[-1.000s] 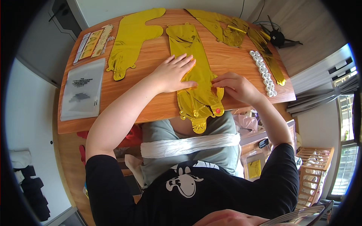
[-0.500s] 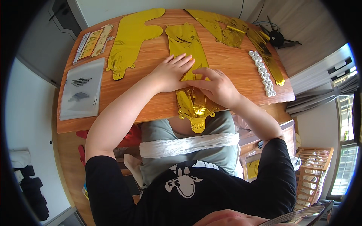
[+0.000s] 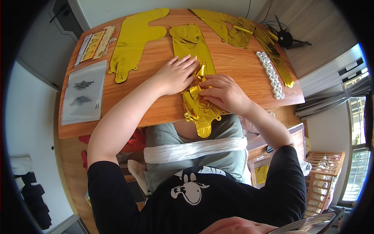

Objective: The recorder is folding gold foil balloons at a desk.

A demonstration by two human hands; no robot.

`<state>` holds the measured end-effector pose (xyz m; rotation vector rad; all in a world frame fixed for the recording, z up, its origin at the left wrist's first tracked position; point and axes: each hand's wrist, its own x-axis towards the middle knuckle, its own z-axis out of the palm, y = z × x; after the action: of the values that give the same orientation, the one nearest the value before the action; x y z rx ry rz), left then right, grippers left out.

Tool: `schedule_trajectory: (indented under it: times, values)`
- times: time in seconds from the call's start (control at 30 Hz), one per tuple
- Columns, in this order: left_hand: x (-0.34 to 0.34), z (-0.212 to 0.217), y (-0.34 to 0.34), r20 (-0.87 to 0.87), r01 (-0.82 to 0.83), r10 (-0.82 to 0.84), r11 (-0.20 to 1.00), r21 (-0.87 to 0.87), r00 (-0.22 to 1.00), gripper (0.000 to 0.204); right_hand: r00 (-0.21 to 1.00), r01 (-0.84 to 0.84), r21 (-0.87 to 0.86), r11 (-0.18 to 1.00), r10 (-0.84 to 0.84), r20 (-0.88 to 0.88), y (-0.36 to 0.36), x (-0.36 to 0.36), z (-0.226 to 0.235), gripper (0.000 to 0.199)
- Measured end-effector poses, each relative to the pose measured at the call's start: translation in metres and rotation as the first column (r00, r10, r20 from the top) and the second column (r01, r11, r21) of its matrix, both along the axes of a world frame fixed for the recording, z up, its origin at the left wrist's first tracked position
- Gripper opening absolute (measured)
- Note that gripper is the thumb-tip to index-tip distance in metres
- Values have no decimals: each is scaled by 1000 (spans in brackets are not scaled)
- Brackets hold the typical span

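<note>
A flat gold foil balloon (image 3: 191,43) lies lengthwise in front of me, its rounded, tabbed end hanging over the table's near edge. Across its middle my left hand (image 3: 177,74) rests palm down, fingers stretched out and pressing on the foil. My right hand (image 3: 226,91) pinches the balloon's right side with bent fingers, and the foil bunches up into a shiny crease between both hands. What exactly sits under the right fingertips is hidden. To the left lies another flat gold foil balloon (image 3: 134,37); more gold foil balloons (image 3: 237,33) lie at the far right.
Clear plastic bags (image 3: 83,93) are stacked at the table's left, below some printed cards (image 3: 93,46). Small white ribbon rolls (image 3: 270,74) line the right side. Behind them stands a black device with antennas (image 3: 286,39). A white strip (image 3: 194,150) lies across my lap.
The right hand has taken hold of the foil and lifted its edge into a raised fold. My left hand stays nearly where it was, flat on the balloon.
</note>
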<state>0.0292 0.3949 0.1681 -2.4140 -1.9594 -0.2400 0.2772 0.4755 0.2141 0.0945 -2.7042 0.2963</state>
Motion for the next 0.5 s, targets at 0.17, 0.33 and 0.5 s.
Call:
schedule_trajectory:
  times: [0.17,0.33,0.5]
  values:
    - [5,8,-4,-13,0,0,1000,-25,1000,80,999,26,-147,989,-20,38,0,4,1,20]
    - [9,11,-5,21,-6,6,999,-31,1000,79,996,94,-85,992,-93,17,1,2,-3,26]
    - [4,4,-3,62,2,-3,1000,11,998,69,995,104,-71,992,-103,18,0,1,-4,31]
